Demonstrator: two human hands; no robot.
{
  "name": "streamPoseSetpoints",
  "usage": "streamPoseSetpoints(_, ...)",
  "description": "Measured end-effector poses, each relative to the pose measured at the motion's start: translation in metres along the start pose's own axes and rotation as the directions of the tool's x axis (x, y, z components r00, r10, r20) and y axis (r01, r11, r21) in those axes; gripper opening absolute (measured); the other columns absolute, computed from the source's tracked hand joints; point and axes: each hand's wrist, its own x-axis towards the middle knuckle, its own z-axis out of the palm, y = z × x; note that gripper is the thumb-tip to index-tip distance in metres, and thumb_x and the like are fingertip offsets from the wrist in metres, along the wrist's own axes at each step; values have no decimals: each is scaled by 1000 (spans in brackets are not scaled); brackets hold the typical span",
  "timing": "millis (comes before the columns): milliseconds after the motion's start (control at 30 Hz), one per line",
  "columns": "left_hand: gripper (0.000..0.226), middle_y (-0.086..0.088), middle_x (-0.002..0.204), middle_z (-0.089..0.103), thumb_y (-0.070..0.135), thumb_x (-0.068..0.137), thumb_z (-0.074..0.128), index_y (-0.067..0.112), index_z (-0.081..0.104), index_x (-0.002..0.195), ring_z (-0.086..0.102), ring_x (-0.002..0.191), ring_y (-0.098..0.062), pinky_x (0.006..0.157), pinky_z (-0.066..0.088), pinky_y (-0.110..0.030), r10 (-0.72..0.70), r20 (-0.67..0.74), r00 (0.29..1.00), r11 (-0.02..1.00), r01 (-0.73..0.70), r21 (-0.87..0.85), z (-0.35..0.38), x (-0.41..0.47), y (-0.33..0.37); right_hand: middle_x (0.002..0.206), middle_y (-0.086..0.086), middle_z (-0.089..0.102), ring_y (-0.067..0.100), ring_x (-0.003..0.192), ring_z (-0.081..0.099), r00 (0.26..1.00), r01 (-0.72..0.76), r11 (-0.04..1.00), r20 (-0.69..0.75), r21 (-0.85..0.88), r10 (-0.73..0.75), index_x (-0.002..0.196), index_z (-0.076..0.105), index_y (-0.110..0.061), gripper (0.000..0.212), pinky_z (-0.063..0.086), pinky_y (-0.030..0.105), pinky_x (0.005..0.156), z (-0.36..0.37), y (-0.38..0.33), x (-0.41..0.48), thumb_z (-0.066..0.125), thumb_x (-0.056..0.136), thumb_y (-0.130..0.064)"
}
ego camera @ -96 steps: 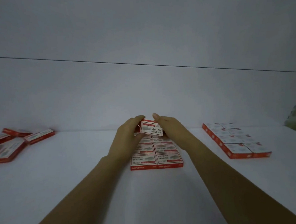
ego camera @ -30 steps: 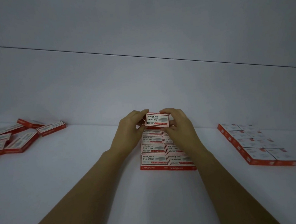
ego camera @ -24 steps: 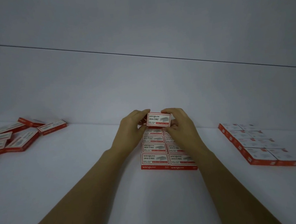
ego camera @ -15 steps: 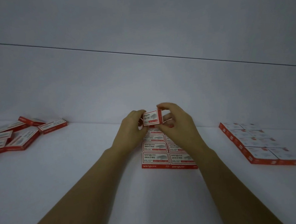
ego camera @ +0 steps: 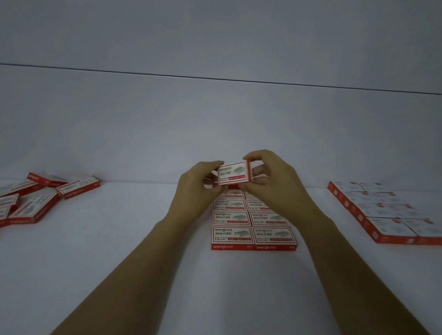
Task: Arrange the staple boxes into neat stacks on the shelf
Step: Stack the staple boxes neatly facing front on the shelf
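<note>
A small red-and-white staple box (ego camera: 232, 172) is held up between both hands, its printed face toward me. My left hand (ego camera: 196, 189) pinches its left end and my right hand (ego camera: 272, 183) grips its right end and top. Directly below lies a tidy two-column block of staple boxes (ego camera: 252, 226) flat on the white shelf (ego camera: 117, 264); its far end is hidden behind my hands.
Loose staple boxes (ego camera: 33, 202) lie scattered at the far left, some overlapping. A second neat block of boxes (ego camera: 388, 211) sits at the right. The shelf's back wall (ego camera: 212, 121) rises just behind my hands.
The held box was turned in my fingers, briefly showing its narrow end, and now faces me again, slightly higher. My right fingers shifted over its top edge. Blocks on the shelf stayed put.
</note>
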Motion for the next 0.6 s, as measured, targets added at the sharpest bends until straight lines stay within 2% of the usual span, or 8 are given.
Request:
streamPoseSetpoints(100, 42, 6, 114, 61, 16, 78, 74, 18, 62, 118, 58, 86, 1, 76, 44, 0, 85, -2, 996, 996, -85, 8, -2, 0, 8, 111, -6, 60, 7, 89, 61, 992, -128, 987, 9, -100, 129, 108, 51, -28, 37, 49, 14, 65, -9, 13, 1, 72, 79, -20)
streamPoseSetpoints(300, 38, 10, 106, 60, 15, 76, 76, 17, 63, 111, 58, 87, 0, 83, 48, -9, 202, 49, 978, 979, -203, 9, -2, -4, 22, 110, -1, 60, 11, 90, 55, 983, -148, 960, 73, -240, 170, 116, 58, -20, 34, 41, 15, 68, -4, 23, 3, 67, 83, -16)
streamPoseSetpoints(367, 37, 10, 103, 62, 16, 75, 76, 17, 64, 109, 59, 87, -1, 82, 48, -10, 244, 66, 968, 970, -245, 11, 0, -5, 24, 112, 0, 62, 12, 93, 57, 978, -149, 963, 109, -223, 176, 117, 59, -19, 36, 42, 17, 72, 0, 25, 3, 67, 82, -13)
streamPoseSetpoints(467, 37, 6, 104, 63, 15, 74, 77, 16, 64, 108, 60, 87, -3, 82, 48, -11, 279, 75, 957, 960, -281, 19, 1, -6, 25, 111, -2, 64, 9, 91, 56, 979, -137, 970, 119, -200, 163, 116, 60, -21, 36, 39, 8, 68, 3, 27, 3, 67, 82, -11)
streamPoseSetpoints(600, 39, 9, 105, 60, 15, 76, 75, 15, 63, 113, 56, 85, 2, 82, 46, -7, 236, 48, 971, 971, -238, 32, -3, -5, 25, 111, 1, 65, 13, 92, 62, 985, -161, 975, 38, -150, 169, 117, 59, -20, 36, 46, 17, 73, 2, 25, 6, 67, 83, -12)
